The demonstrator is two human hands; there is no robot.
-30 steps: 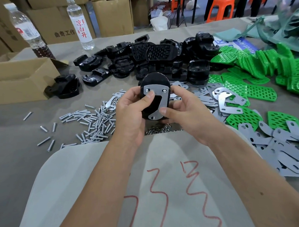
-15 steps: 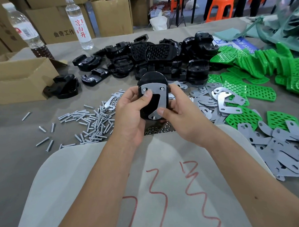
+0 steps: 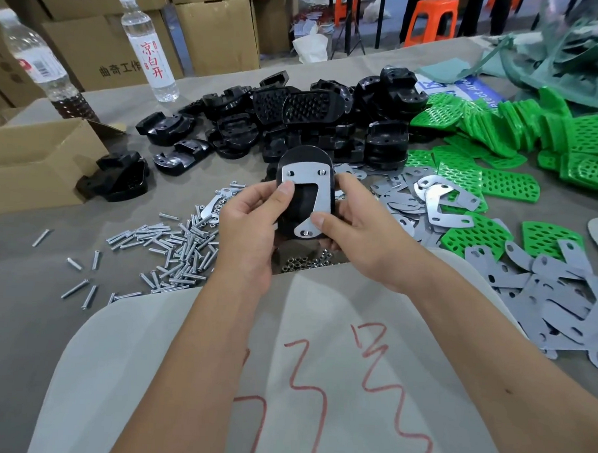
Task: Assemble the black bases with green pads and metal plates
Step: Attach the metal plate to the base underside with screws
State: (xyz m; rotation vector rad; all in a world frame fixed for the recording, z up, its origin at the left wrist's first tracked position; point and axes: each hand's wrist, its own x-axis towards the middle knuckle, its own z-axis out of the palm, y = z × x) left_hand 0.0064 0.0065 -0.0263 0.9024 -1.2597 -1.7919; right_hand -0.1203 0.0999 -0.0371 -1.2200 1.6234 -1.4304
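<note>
Head view: a grey surface is seen spread with a heap of black bases beyond the hands, green pads and loose metal plates to the right of the right hand, and screws left of the left hand. Above it, one black base is gripped from both sides, each hand curled round an edge. A metal plate lying on the base is pressed under both thumbs.

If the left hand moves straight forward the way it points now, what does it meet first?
Probably the heap of black plastic bases beyond the black base with metal plate that the left hand holds; depth is unclear.
</note>
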